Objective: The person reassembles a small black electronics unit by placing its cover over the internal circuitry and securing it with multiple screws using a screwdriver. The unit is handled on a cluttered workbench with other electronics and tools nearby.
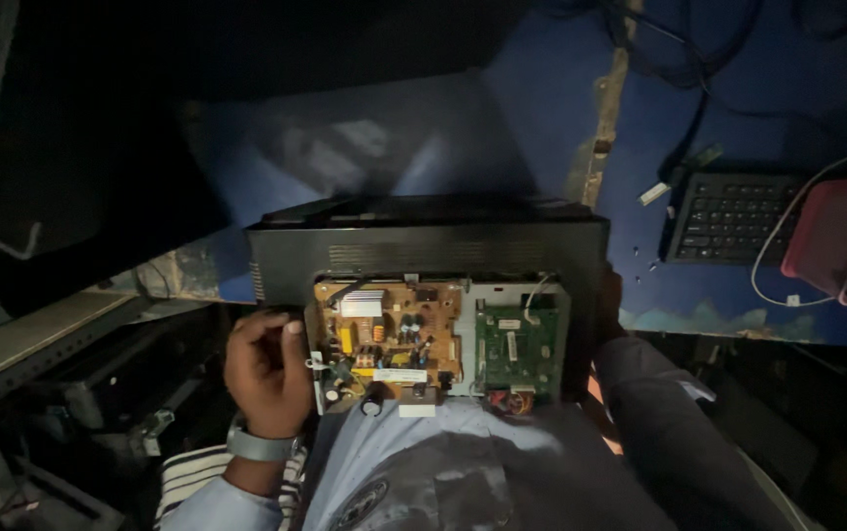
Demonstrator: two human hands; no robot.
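Two circuit boards sit exposed in the opened back of a black printer [423, 246], which stands tipped against the person's lap and leans on the edge of the blue desk [561, 108]. The tan board [389, 339] on the left carries a silver heat sink, yellow parts and small capacitors; the green board [520, 349] lies just beside it on a pale metal plate, with a white wire looping above. The left hand [268, 372], a watch [261, 445] on its wrist, rests against the printer's left edge beside the tan board, fingers curled loosely; whether it grips anything cannot be told in the dim light. The right hand is hidden behind the printer's right side, only a dark sleeve [659, 413] showing. Further out on the desk lie a black keyboard [733, 216], a pink box [836, 236] and a white cable [772, 265]
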